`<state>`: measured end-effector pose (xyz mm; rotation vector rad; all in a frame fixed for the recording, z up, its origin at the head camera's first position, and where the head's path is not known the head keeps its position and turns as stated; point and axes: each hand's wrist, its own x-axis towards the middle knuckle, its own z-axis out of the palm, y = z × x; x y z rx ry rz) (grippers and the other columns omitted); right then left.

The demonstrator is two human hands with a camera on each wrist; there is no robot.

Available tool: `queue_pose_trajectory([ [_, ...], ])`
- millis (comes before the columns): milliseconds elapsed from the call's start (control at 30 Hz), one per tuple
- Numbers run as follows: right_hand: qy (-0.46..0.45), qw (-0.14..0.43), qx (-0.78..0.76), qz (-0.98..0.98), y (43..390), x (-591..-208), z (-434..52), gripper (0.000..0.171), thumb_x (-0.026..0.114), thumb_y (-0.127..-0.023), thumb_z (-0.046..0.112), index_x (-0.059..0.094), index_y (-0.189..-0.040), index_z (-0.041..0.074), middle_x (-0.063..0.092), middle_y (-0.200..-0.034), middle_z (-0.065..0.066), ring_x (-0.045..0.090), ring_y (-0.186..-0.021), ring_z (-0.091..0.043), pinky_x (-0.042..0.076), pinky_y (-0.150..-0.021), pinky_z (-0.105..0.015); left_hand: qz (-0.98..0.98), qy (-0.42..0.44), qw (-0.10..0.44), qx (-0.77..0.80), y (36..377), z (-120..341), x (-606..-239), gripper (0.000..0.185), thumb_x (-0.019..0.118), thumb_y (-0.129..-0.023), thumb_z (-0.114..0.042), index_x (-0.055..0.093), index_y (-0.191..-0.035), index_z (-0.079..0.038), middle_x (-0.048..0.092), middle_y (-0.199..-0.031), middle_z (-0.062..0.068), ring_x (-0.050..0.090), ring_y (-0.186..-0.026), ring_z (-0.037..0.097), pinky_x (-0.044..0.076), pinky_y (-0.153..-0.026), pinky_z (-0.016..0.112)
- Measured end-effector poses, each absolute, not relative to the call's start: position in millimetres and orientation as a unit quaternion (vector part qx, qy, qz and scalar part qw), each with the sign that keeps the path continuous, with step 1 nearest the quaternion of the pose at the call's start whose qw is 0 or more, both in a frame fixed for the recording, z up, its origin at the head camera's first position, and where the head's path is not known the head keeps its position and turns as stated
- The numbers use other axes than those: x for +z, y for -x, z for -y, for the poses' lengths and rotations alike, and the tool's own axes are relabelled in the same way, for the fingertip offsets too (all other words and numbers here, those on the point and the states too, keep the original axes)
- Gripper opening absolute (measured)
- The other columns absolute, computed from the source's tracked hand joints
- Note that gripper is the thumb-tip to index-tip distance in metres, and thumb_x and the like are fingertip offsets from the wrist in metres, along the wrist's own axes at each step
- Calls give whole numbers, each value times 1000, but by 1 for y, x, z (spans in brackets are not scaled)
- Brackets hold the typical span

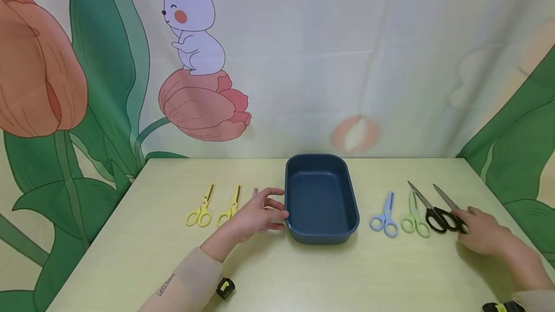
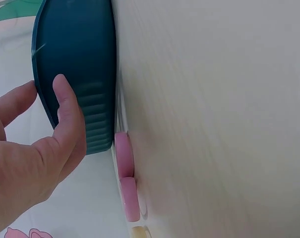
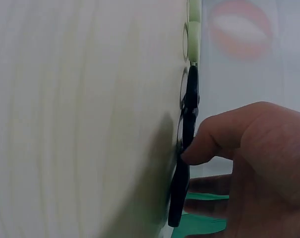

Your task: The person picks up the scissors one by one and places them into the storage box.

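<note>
A dark blue rectangular bin (image 1: pixel 321 237) stands at the middle of the table, its open side up. My left hand (image 1: pixel 263 213) is at its left side, loosely bent fingertips right at the rim. Pink scissors (image 2: pixel 125 156) lie beneath that hand, mostly hidden in the head view. On the right, my right hand (image 1: pixel 483 230) pinches the handle of the outermost black-handled scissors (image 1: pixel 445 196), thumb on one side and fingers on the other. Their blades point away from me. Another pair of black-handled scissors (image 1: pixel 435 220) lies just left, handles overlapping in the head view.
Two yellow scissors (image 1: pixel 200 215) (image 1: pixel 234 202) lie left of the bin. Blue scissors (image 1: pixel 386 219) and light green scissors (image 1: pixel 414 218) lie between the bin and the black-handled pairs. A printed rabbit-and-tulip curtain (image 1: pixel 286 85) hangs behind the table (image 1: pixel 347 278).
</note>
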<state>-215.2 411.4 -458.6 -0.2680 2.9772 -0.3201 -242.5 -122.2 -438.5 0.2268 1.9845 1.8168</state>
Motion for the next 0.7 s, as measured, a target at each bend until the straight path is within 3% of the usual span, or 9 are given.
queue_pose_trajectory([
  [333, 104, 61, -121, -985, 214, -458, -413, 53, 62, -84, -2, 49, -132, -17, 47, -118, -51, 50, -107, -68, 45, -85, -69, -714, -85, 220, 659, 243, 122, -439, 63, 69, -97, -1, 37, -151, -3, 51, -121, 23, 70, -91, 26, 57, -87, 49],
  [700, 120, 50, -101, -986, 215, -455, -413, 44, 71, -85, -1, 55, -124, -15, 56, -106, -40, 55, -99, -62, 47, -81, -65, -712, -85, 225, 660, 243, 121, -438, 62, 65, -98, 1, 35, -152, -1, 50, -120, 22, 67, -90, 24, 56, -88, 49],
])
